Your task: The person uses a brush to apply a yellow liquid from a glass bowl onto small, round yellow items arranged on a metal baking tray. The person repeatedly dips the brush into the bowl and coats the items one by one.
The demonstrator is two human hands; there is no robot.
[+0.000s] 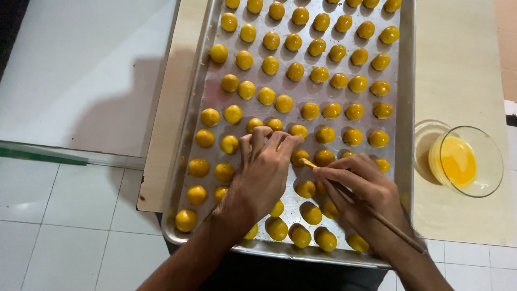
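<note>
Over the near end of the long metal baking tray (pixel 406 81), the left hand (pixel 264 170) lies palm down, wrist bent inward, fingers together and curled over the small round yellow dough balls (pixel 301 156), fingertips resting at one ball. The right hand (pixel 358 196) pinches a thin wooden-handled brush (pixel 377 215) between thumb and fingers, its yellow tip touching that ball. A clear glass bowl of yellow egg wash (pixel 466 160) sits just right of the tray.
</note>
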